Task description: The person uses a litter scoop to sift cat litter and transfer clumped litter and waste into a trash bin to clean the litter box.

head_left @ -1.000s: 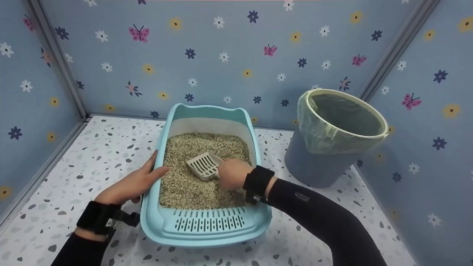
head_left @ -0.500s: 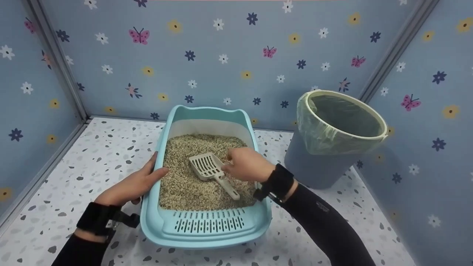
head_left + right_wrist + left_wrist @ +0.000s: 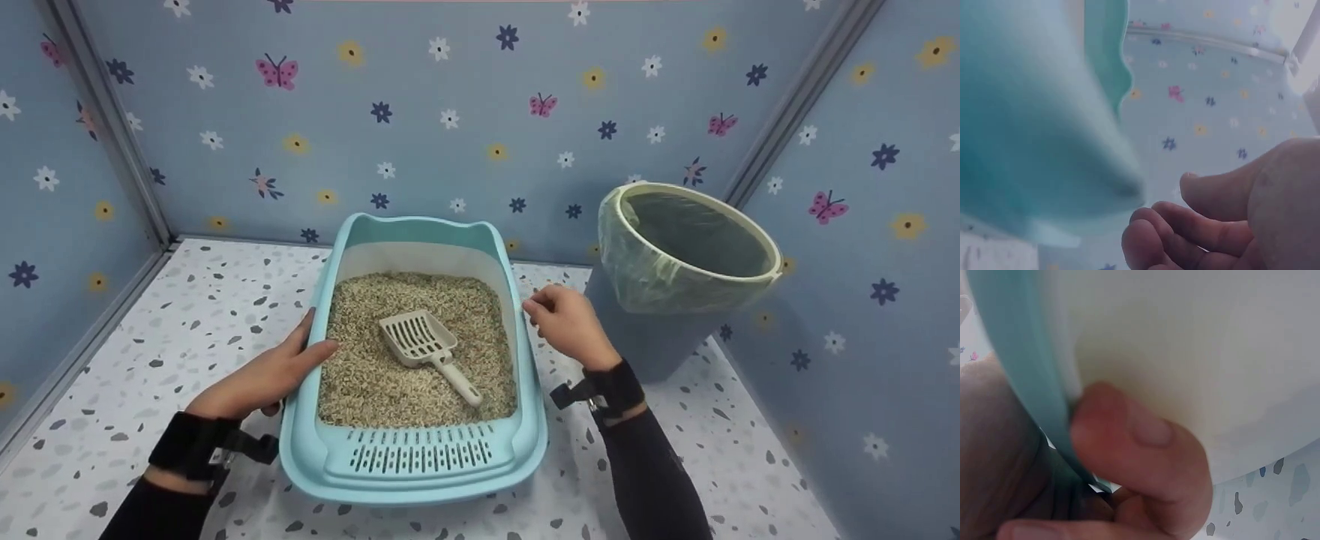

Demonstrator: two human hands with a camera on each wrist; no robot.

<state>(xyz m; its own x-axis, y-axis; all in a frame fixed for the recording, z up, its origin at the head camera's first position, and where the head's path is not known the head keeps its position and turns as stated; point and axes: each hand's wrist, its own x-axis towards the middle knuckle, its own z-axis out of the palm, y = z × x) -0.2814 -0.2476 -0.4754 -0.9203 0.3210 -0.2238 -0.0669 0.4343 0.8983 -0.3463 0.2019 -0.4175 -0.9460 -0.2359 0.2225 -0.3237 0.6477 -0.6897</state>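
Observation:
A pale blue litter box (image 3: 412, 489) stands on the speckled table, filled with grainy tan litter (image 3: 367, 390). Its left rim is gripped by my left hand (image 3: 259, 379), thumb over the top and fingers curled beneath; the left wrist view shows the fingers (image 3: 1145, 444) against the white outer wall. On the litter lies a beige slotted litter scoop (image 3: 452, 377), its handle slanting toward the front right. Just beyond the right rim, my right hand (image 3: 574, 330) hovers with loosely bent fingers. Nothing is between its thumb and fingers in the right wrist view.
A tall grey-blue trash bin (image 3: 656, 341) with a cream rim and a translucent greenish liner (image 3: 649, 277) stands to the right of the litter box, behind my right hand. Flower-and-butterfly panels (image 3: 450, 90) enclose the table at the back and both sides.
My right hand has let go of the litter scoop and moved right, out past the rim. The scoop now rests on the litter. My left hand keeps its grip.

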